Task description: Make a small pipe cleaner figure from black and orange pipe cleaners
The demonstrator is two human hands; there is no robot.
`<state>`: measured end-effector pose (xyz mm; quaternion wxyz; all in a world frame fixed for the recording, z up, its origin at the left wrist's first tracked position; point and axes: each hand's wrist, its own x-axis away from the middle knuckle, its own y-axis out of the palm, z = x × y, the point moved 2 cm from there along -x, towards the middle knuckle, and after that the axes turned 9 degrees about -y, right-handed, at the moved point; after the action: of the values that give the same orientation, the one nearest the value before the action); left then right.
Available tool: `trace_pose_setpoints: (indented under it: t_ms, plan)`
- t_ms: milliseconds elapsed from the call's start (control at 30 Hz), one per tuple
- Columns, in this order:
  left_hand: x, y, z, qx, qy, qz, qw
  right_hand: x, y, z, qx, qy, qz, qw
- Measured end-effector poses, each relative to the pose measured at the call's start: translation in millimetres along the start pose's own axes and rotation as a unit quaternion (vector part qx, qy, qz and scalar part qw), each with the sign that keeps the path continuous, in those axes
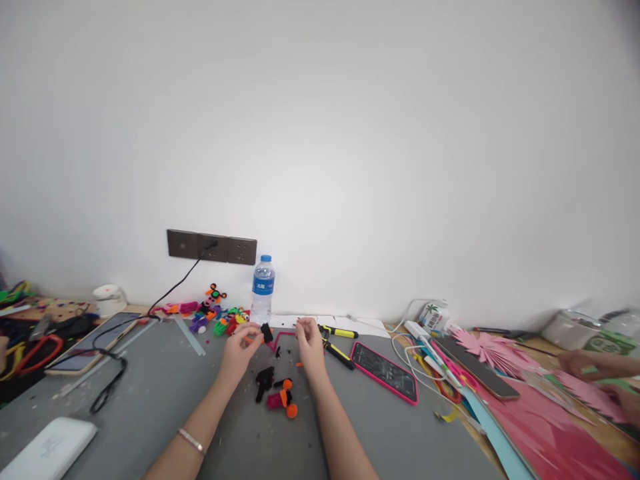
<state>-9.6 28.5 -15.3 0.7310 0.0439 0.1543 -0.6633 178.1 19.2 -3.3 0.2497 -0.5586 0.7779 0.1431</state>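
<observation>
Grey table (160,400) before the water bottle (262,289): left hand (242,348) pinches a black fuzzy piece (267,333), right hand (309,338) is closed narrowly on something too small to tell, so steady small finger movements seem best

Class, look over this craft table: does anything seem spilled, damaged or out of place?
Nothing looks spilled or broken. The water bottle stands upright and capped. Small black scraps lie scattered on the grey mat between the hands, ordinary offcuts.
</observation>
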Motion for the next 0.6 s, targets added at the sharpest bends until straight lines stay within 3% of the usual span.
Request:
trace_pose_setpoints:
  t_ms: [167,600]
  plan:
    - [2,2.2,2,0.012,0.003,-0.01,1.0,4,-8,-3,-0.038,-0.008,0.006,0.999]
    - [4,0.8,7,0.002,0.002,0.002,1.0,16,11,-15,-0.053,-0.008,-0.082,0.995]
